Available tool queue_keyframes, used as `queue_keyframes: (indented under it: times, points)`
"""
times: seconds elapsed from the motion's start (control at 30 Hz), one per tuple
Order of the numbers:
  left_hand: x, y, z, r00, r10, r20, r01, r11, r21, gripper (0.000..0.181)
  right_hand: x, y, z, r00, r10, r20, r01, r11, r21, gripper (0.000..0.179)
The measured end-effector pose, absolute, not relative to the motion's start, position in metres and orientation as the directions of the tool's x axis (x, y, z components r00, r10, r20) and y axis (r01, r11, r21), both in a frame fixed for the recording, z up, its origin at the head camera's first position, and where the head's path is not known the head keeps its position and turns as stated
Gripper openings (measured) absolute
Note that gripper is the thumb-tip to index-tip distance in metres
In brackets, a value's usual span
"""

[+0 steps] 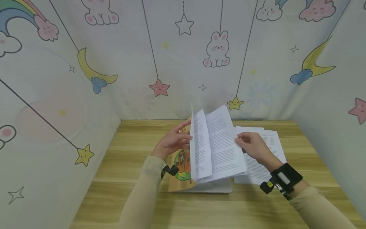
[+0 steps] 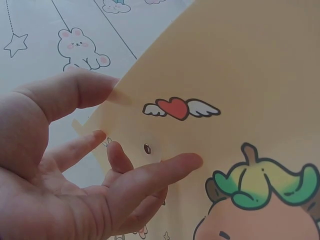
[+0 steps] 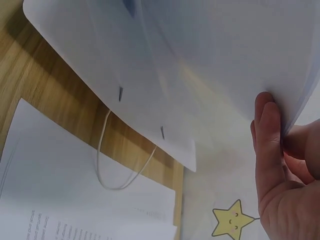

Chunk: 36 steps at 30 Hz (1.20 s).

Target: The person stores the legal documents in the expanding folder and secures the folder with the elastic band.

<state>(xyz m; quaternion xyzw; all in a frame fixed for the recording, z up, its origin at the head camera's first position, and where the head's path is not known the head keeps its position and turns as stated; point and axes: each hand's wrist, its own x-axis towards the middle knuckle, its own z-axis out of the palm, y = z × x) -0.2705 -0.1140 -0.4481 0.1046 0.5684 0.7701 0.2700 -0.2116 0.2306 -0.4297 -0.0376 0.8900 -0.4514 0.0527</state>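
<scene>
A tan cartoon-printed folder [image 1: 183,167] stands partly opened on the table, its cover raised. My left hand [image 1: 174,140] is at this cover, its extended fingers touching the printed face. The left wrist view shows the tan cover [image 2: 240,75] with a winged heart and a small metal rivet beside the fingers [image 2: 175,170]. Printed sheets of paper [image 1: 224,143] stand tilted over the folder. My right hand [image 1: 254,146] pinches their right edge between thumb and fingers. In the right wrist view, the fingers [image 3: 267,145] lie against the white paper.
More printed sheets [image 1: 266,152] lie flat on the wooden table [image 1: 128,159] to the right. A thin white cord loop [image 3: 100,155] hangs from the folder's edge above them. Walls with cartoon prints [image 1: 137,57] enclose the table at the back and sides.
</scene>
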Motion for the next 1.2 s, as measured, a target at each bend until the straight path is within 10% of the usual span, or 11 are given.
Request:
queue_keyframes:
  times: [1.2]
  points:
    - [-0.268, -0.113, -0.445, -0.835, 0.532, -0.141, -0.289, -0.206, 0.935, 0.081, -0.218, 0.191, -0.444, -0.98, -0.165, -0.112, 0.01, 0.522, -0.853, 0.034]
